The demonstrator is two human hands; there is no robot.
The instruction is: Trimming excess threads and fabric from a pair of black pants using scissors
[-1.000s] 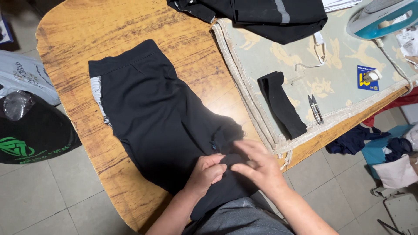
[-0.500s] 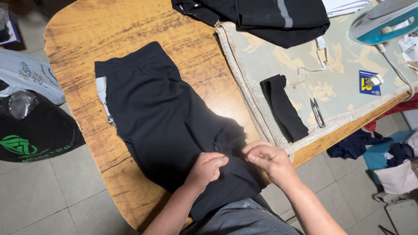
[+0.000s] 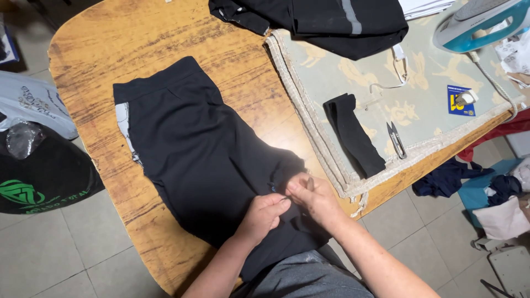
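Head view: left hand (image 3: 264, 214) and right hand (image 3: 313, 197) both pinched shut on the black garment (image 3: 204, 160), spread on the wooden table (image 3: 138, 38) near its front edge. Risk: bunched fabric slipping from the pinch; small snips (image 3: 396, 138) out of reach.

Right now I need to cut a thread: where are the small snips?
In the head view, the snips lie right of centre on the patterned pad, beside the black fabric strip.
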